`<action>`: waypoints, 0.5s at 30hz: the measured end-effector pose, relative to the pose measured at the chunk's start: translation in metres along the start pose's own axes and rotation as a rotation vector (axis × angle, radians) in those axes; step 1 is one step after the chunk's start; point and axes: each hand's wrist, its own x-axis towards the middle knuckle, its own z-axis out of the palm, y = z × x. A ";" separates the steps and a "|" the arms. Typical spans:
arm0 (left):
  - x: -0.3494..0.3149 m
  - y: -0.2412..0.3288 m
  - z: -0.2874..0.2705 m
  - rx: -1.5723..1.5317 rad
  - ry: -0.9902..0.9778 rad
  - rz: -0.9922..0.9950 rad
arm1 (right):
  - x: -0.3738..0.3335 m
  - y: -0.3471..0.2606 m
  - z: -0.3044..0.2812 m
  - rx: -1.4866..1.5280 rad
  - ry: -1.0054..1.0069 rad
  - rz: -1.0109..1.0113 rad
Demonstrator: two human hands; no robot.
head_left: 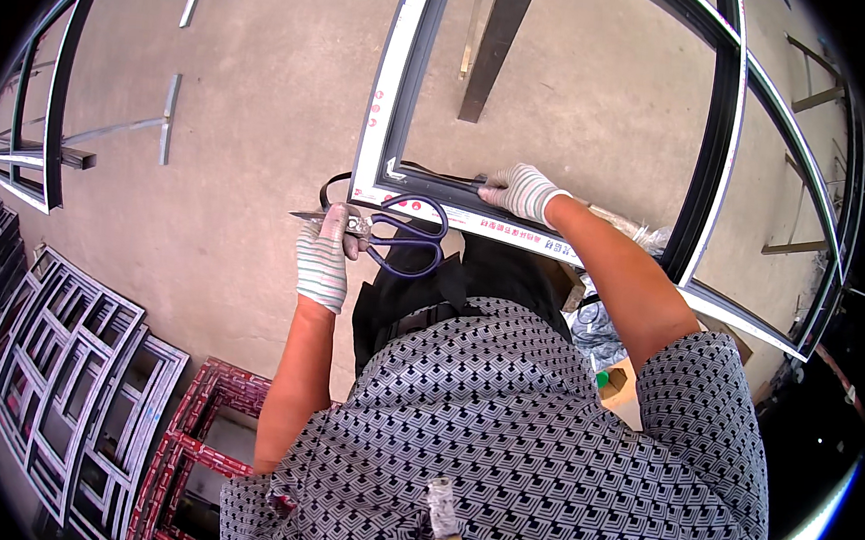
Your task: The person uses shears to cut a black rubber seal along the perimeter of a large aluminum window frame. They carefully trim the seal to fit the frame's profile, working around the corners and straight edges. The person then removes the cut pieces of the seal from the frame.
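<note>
A window frame [389, 96] with dark profiles and white printed film lies in front of me. My left hand [326, 248], in a striped work glove, is closed around scissors [409, 244] near their pivot. Their dark blue handle loops point right, and the blade tip juts out to the left. A thin black strip [330, 185] curves from beside this hand to the frame's near left corner and runs along the inner near edge. My right hand [524, 193], also gloved, has its fingers closed on the strip at that near edge. Its thumb is hidden.
Another frame [64, 94] stands at the far left. Several wrapped frames [65, 365] lean at the lower left, beside a red-patterned frame [185, 443]. A dark metal bar [498, 44] shows through the frame's opening. Below its near edge are clear plastic [599, 327] and a cardboard box [627, 392].
</note>
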 end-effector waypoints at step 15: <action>-0.013 0.001 0.003 -0.027 0.034 -0.006 | 0.003 -0.016 0.007 -0.091 0.043 -0.106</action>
